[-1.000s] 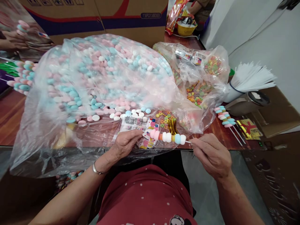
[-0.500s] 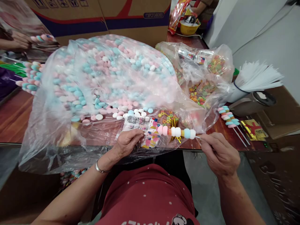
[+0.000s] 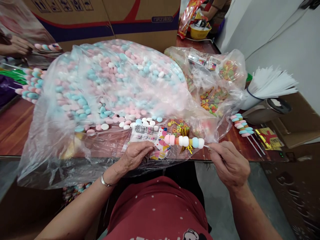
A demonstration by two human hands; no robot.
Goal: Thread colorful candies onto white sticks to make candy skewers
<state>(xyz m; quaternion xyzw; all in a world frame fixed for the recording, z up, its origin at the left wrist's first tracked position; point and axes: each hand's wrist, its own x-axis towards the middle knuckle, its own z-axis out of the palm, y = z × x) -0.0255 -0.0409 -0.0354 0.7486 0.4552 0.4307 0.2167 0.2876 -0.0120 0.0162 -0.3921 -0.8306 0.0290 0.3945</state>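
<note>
Threading: the candy skewer, lower centre of the frame, is kept level.
Right hand: the stick's bare end is pinched.
Left hand: closed on the printed wrapper, beside the marshmallow bag.
Advice: the stick should be steadied.

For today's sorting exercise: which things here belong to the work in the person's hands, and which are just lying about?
In use: candy skewer in right hand; printed sleeve under left hand; big candy bag.

Lying about: finished skewers, white sticks, cardboard box, yellow bowl.
</note>
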